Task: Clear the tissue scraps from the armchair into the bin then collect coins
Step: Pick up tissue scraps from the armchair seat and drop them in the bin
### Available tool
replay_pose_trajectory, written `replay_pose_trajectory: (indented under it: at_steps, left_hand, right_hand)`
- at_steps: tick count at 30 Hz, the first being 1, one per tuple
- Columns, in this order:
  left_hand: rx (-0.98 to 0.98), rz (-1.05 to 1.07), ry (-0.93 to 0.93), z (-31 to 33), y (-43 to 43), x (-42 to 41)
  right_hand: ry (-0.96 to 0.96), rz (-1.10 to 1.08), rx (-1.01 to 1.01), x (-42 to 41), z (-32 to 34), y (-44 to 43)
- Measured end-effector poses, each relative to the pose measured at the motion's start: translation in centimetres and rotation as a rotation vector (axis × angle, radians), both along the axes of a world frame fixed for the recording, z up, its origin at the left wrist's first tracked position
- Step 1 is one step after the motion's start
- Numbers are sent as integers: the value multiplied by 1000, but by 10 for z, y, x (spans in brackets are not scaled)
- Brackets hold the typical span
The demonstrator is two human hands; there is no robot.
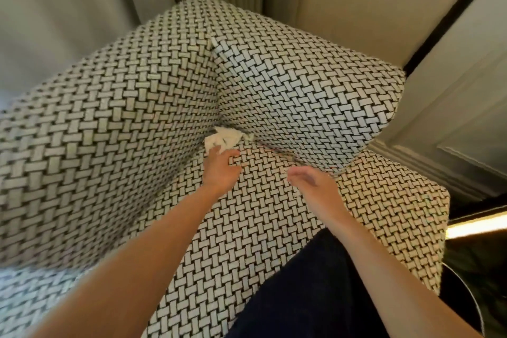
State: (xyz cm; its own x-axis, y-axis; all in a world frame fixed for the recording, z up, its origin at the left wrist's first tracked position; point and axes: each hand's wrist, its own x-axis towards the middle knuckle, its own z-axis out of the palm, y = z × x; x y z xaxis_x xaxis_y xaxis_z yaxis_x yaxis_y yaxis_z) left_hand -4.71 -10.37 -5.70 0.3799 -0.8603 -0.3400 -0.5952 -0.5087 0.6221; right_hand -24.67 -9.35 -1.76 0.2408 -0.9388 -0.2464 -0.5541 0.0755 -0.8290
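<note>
Tearing was your main hazard. The tissue scrap (223, 138) lay crumpled in the back corner of the armchair (109, 107), where the seat cushion (260, 214) met the backrest and the side arm, and part of it seemed tucked into the seam. A quick pull on 1 edge could have ripped it and left shreds down in that gap, out of easy reach. A shallow hold on the outermost fold could also have let it slip back onto the cushion or deeper into the corner. Blur on the right hand (310, 184) suggested haste, which would have made either slip likelier. No coins showed anywhere on the fabric; if any sat in that seam, dragging the paper out might have pushed them further down.

Your left hand (220, 170) was at the scrap's near edge, its fingertips (217, 149) touching or almost touching the paper and resting on the cushion. I cannot tell whether they had pinched it. Your right hand hovered over the seat cushion, fingers relaxed and loosely together, holding nothing. The scrap lay just beyond the left fingertips and well apart from the right hand, up and to its left. A dark round-rimmed shape (458, 299) at the lower right might have been the bin; I cannot tell.
</note>
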Motion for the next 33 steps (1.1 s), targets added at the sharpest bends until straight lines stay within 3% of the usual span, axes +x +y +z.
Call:
replay_pose_trajectory:
  at_steps: [4,7,12,17,20,26,33]
  left_hand:
    - [136,-165,-177,-17,1,28]
    - [213,-247,-152,-24,1,36]
    - [124,-275,-200,-34,5,37]
    - [-166,-279,-130,-36,21,22]
    - [-163,-409,-76,-37,29,6]
    - [-208,-604,224,-25,31,-15]
    - [-194,-185,155,-20,-14,4]
  right_hand:
    - [24,61,-3,23,-21,-2]
    - [17,96,14,32,-35,0]
    - [-21,146,68,40,-51,1]
    - [-143,115,223,45,-51,-6]
    - [-284,97,346,48,-46,-8]
    - [-418,28,500,47,-52,-17]
    - [-533,-476,607,41,-72,-41]
